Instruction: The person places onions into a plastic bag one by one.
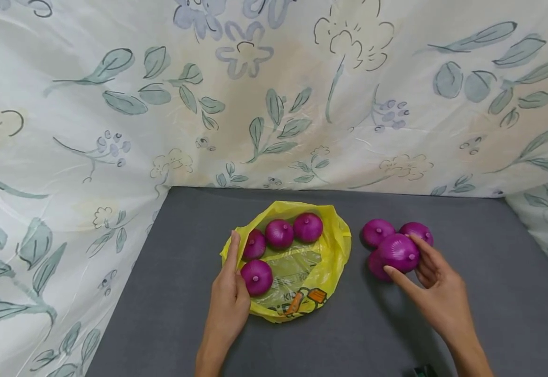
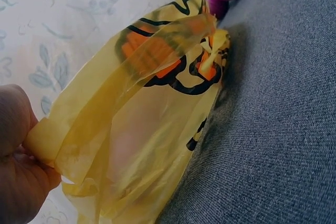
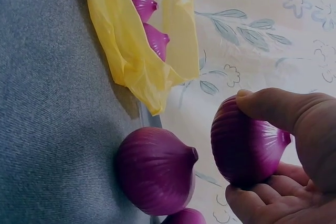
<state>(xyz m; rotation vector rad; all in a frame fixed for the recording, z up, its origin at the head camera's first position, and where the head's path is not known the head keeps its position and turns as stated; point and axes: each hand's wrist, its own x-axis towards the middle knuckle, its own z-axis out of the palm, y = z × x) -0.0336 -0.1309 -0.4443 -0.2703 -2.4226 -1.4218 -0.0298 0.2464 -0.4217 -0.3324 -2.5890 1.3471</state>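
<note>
A yellow plastic bag (image 1: 335, 262) lies with its mouth wide on the grey table, several purple onions (image 1: 279, 234) inside it. At its left rim, my left hand (image 1: 228, 298) pinches the bag's edge between thumb and fingers; the left wrist view shows the bag film (image 2: 84, 135) caught in that grip. To the right of the bag, my right hand (image 1: 438, 288) holds one purple onion (image 1: 399, 253) between thumb and fingers. In the right wrist view this held onion (image 3: 241, 145) is off the table. Behind and beneath it sit 3 more onions (image 1: 377, 233), partly covered.
The dark grey tabletop (image 1: 160, 314) ends at a floral cloth (image 1: 274, 104) hanging behind and along the left side. A small dark object (image 1: 425, 371) shows at the bottom edge, near my right forearm; its kind is unclear.
</note>
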